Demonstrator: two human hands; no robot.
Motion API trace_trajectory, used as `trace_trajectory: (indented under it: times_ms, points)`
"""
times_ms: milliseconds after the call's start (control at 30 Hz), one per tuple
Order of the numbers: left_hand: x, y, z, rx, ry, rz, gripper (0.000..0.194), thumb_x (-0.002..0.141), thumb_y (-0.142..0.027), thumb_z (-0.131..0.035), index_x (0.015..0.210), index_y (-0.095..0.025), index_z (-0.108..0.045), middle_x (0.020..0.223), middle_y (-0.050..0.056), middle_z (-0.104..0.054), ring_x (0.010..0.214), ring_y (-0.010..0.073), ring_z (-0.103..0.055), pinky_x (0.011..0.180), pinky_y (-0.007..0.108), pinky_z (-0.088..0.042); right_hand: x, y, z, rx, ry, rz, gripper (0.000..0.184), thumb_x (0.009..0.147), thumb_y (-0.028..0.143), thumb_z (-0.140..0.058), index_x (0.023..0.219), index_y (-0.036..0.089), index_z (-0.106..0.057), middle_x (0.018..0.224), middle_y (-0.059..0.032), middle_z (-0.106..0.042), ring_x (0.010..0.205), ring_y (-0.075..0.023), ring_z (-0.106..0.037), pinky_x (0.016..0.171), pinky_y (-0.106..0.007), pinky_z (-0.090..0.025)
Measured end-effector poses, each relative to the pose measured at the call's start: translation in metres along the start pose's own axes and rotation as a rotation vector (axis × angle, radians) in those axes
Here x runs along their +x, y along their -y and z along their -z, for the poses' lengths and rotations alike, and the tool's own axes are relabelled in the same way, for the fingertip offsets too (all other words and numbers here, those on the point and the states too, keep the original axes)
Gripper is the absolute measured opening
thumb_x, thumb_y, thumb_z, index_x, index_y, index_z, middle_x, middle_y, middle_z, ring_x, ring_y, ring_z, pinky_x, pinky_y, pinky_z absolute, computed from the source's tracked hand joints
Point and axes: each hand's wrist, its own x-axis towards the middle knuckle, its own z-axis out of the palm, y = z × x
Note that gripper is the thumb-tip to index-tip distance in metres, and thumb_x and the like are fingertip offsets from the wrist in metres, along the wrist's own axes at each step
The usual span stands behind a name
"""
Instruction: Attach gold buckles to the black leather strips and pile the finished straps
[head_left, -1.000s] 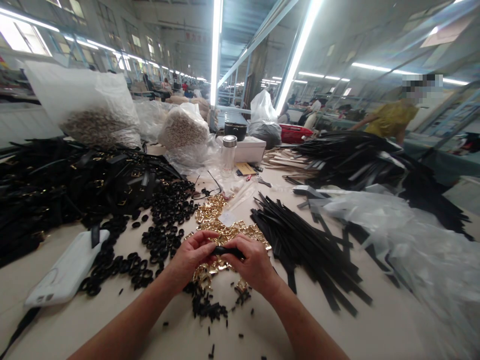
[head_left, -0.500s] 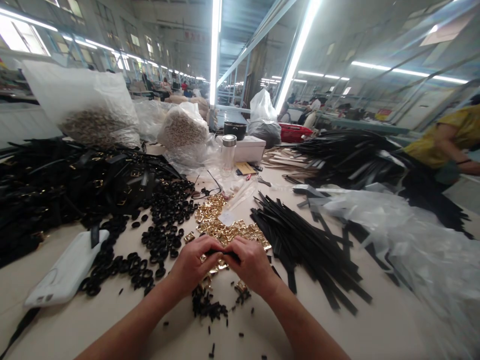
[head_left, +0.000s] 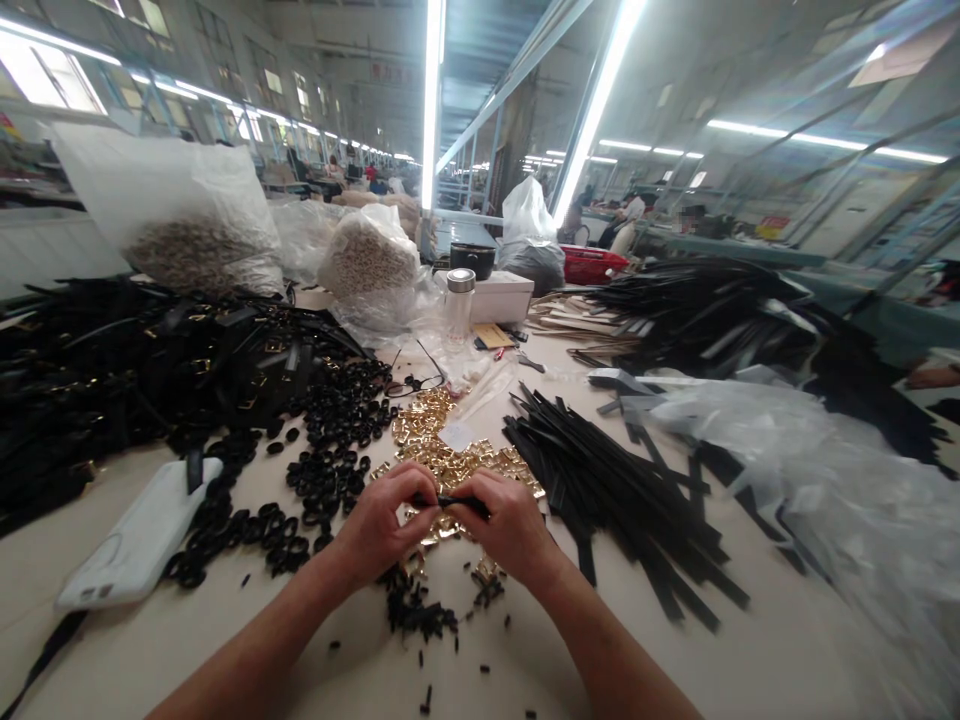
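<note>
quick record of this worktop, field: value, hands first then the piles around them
left hand: pinching a small black piece
right hand: gripping the same piece
around the hands: gold metal pieces
left side: black loops, white device
right side: black strips, clear plastic
near edge: small black bits
farther back: lidded bottle

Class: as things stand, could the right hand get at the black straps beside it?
Probably yes: the black straps lie uncovered beside the right hand, nothing visibly between, though its fingers may first need to release the black piece.
</note>
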Motion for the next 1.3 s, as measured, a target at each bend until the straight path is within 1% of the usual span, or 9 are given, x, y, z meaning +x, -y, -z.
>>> trace_trajectory:
  times_ms: [100, 233, 400, 500, 667, 833, 1000, 1167, 1300]
  points:
    - [0.001, 0.006, 0.002, -0.030, -0.033, 0.032, 0.013, 0.081, -0.012, -0.056, 0.090, -0.019, -0.062, 0.096, 0.006, -0.064, 0.088, 0.0163, -0.060, 0.073, 0.028, -0.052, 0.002, -0.002, 0.007, -0.017, -0.017, -0.021, 0.007, 0.085, 0.025, -0.068, 0.080, 0.020, -0.066, 0.077, -0.0008, -0.066, 0.071, -0.0137, -0.061, 0.066, -0.023, -0.041]
    - [0.000, 0.012, 0.000, -0.092, -0.027, 0.186, 0.005, 0.082, -0.019, -0.059, 0.084, -0.018, -0.064, 0.077, 0.001, -0.063, 0.069, 0.0128, -0.059, 0.065, 0.025, -0.049, 0.003, -0.003, 0.010, -0.101, 0.051, 0.004, 0.013, 0.091, 0.030, -0.061, 0.084, 0.020, -0.066, 0.079, -0.0017, -0.068, 0.073, -0.0141, -0.062, 0.067, -0.023, -0.038]
    - [-0.002, 0.009, -0.005, -0.460, -0.027, 0.454, 0.014, 0.081, -0.028, -0.061, 0.088, -0.017, -0.060, 0.065, -0.001, -0.063, 0.060, 0.0124, -0.059, 0.059, 0.025, -0.049, 0.001, -0.002, 0.009, -0.254, 0.176, -0.033, 0.027, 0.097, 0.028, -0.045, 0.077, 0.019, -0.060, 0.067, -0.0011, -0.064, 0.059, -0.0130, -0.056, 0.056, -0.025, -0.027]
    - [-0.001, 0.007, -0.004, -0.538, -0.024, 0.511, 0.020, 0.079, -0.033, -0.064, 0.087, -0.015, -0.060, 0.066, 0.001, -0.066, 0.060, 0.0130, -0.061, 0.060, 0.026, -0.051, 0.001, 0.000, 0.011, -0.164, 0.229, -0.083, 0.027, 0.098, 0.027, -0.042, 0.077, 0.019, -0.056, 0.061, 0.0010, -0.059, 0.054, -0.0117, -0.052, 0.054, -0.024, -0.026]
    - [-0.001, 0.012, -0.002, -0.642, -0.108, 0.629, 0.032, 0.077, -0.038, -0.068, 0.098, -0.015, -0.059, 0.070, 0.001, -0.067, 0.056, 0.0132, -0.063, 0.057, 0.026, -0.053, 0.001, 0.003, 0.014, 0.172, 0.271, -0.180, 0.025, 0.099, 0.031, -0.040, 0.092, 0.020, -0.061, 0.057, 0.0043, -0.057, 0.053, -0.0097, -0.052, 0.056, -0.020, -0.034]
    - [-0.003, 0.015, -0.002, -0.722, -0.108, 0.656, 0.031, 0.077, -0.037, -0.069, 0.097, -0.016, -0.059, 0.065, -0.001, -0.065, 0.054, 0.0113, -0.062, 0.052, 0.021, -0.050, 0.000, 0.003, 0.014, 0.414, 0.337, -0.260, 0.019, 0.093, 0.034, -0.051, 0.093, 0.019, -0.064, 0.060, 0.0042, -0.058, 0.053, -0.0088, -0.052, 0.052, -0.019, -0.037]
    - [-0.002, 0.012, -0.001, -0.721, -0.099, 0.631, 0.029, 0.076, -0.037, -0.071, 0.092, -0.015, -0.061, 0.068, 0.000, -0.066, 0.055, 0.0103, -0.061, 0.053, 0.021, -0.050, 0.001, 0.003, 0.011, 0.517, 0.336, -0.329, 0.016, 0.089, 0.029, -0.056, 0.083, 0.017, -0.064, 0.057, 0.0045, -0.057, 0.049, -0.0076, -0.048, 0.050, -0.019, -0.037]
    - [-0.001, 0.013, -0.003, -0.697, -0.092, 0.637, 0.029, 0.075, -0.036, -0.072, 0.093, -0.015, -0.061, 0.067, -0.001, -0.065, 0.055, 0.0098, -0.060, 0.053, 0.020, -0.049, 0.002, 0.002, 0.009, 0.653, 0.342, -0.395, 0.016, 0.086, 0.027, -0.058, 0.095, 0.017, -0.066, 0.059, 0.0044, -0.058, 0.049, -0.0068, -0.050, 0.047, -0.017, -0.037]
    - [-0.002, 0.013, -0.005, -0.677, -0.072, 0.657, 0.030, 0.075, -0.036, -0.072, 0.093, -0.015, -0.061, 0.068, -0.001, -0.065, 0.055, 0.0099, -0.060, 0.054, 0.021, -0.049, 0.001, 0.000, 0.008, 0.665, 0.401, -0.489, 0.012, 0.083, 0.026, -0.058, 0.089, 0.017, -0.064, 0.058, 0.0051, -0.059, 0.040, -0.0046, -0.044, 0.038, -0.016, -0.034]
